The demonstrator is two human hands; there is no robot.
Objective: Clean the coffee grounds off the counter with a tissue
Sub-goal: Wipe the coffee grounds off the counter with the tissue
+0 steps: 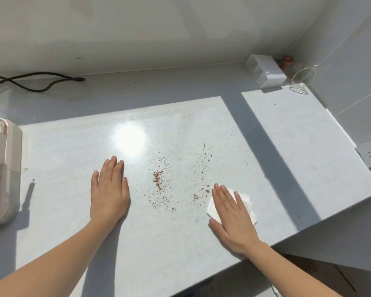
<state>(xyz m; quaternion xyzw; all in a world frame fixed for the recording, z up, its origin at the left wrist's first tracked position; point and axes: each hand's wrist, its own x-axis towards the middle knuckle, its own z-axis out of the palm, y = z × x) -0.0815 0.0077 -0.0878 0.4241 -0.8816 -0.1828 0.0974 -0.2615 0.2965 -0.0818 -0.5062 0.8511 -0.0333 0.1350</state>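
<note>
The right hand lies flat and open, palm down, fingers together, pressing a folded white tissue against the counter; the tissue's edges show past the fingers on both sides. The left hand is also open and flat on the counter, palm down, holding nothing, well apart from the right. Between the two hands the brown coffee grounds are scattered over the sunlit surface, with a denser clump nearer the middle and a thinner trail of specks running up to just beside the tissue. A beige appliance stands at the left edge. A black cable lies along the back wall, and a white box and a clear glass vessel sit in the far right corner.
</note>
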